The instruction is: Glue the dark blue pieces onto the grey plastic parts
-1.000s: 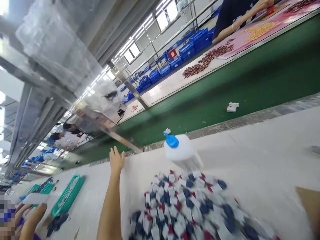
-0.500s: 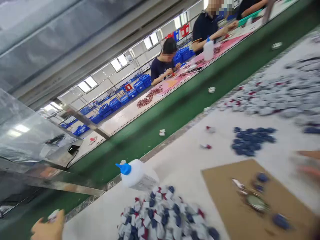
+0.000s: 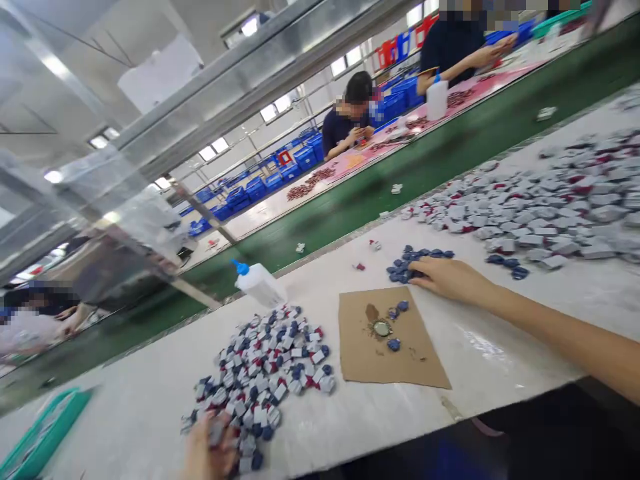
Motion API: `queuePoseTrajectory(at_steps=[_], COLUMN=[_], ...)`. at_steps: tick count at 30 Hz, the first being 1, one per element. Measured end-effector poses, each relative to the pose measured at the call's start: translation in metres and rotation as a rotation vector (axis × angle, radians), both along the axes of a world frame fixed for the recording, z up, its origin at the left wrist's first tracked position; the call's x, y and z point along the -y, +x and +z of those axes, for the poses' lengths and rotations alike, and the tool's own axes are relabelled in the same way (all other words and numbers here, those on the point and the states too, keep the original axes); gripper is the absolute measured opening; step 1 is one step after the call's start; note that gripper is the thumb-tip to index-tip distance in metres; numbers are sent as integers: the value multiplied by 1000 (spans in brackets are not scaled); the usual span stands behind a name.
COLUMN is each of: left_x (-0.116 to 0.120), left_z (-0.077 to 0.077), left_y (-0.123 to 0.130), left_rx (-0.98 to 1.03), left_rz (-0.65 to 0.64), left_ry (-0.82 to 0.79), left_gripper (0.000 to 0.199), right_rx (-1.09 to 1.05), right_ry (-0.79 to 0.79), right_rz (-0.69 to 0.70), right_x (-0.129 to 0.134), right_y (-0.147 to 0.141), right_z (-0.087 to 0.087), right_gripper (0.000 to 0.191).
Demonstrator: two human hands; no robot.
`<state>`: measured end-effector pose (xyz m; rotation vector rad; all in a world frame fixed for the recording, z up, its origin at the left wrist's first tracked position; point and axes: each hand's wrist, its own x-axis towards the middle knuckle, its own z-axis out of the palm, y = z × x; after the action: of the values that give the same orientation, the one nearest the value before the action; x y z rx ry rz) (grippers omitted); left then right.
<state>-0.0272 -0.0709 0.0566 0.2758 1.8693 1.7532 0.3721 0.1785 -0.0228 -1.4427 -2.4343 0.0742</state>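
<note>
My left hand (image 3: pixel 213 447) is low at the near edge of a mixed heap of small white, navy and dark red pieces (image 3: pixel 280 353), its fingers curled. A greyish piece shows between the thumb and fingers, but the blur is such that I cannot tell whether I am gripping it. My right hand (image 3: pixel 440 277) reaches forward with the arm stretched out, fingertips down on a small cluster of navy blue rounded pieces (image 3: pixel 400 270); the fingers are bent together, and I cannot tell whether they have pinched one.

Just on the near side of that cluster, between my two hands, a flat square of brown cardboard (image 3: pixel 370 367) lies on the white counter (image 3: pixel 150 360). On it sits a small round shiny dish (image 3: pixel 383 327) with dark smears about it. Two navy pieces (image 3: pixel 399 309) lie beyond the dish, and a single navy piece (image 3: pixel 394 344) is on its near side.

Behind the mixed heap, a white plastic bottle with a blue nozzle cap (image 3: pixel 261 285) leans to the left. A broad spread of white and dark red pieces (image 3: pixel 540 220) covers the far right. A long teal plastic tray (image 3: pixel 60 427) lies well to the left. Past the counter runs a green belt (image 3: pixel 340 220), carrying a few scattered white pieces (image 3: pixel 397 189).
</note>
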Motion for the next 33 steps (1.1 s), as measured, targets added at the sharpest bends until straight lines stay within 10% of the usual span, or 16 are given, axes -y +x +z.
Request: queuePoseTrajectory(at_steps=[7, 15, 24, 33], left_x=[-18, -19, -17, -13], left_z=[-55, -82, -69, -51], left_y=[121, 130, 141, 151], left_rx=[125, 162, 151, 394], left_rz=[-176, -380, -414, -366], left_ry=[234, 262, 148, 193], left_gripper=[28, 22, 34, 43], right_rx=[99, 58, -464, -501], right_ry=[18, -132, -410, -421], right_rz=[71, 28, 142, 167], right_x=[2, 4, 69, 79], right_y=[-21, -22, -56, -82], right_z=[1, 14, 31, 24], right_gripper=[22, 17, 22, 28])
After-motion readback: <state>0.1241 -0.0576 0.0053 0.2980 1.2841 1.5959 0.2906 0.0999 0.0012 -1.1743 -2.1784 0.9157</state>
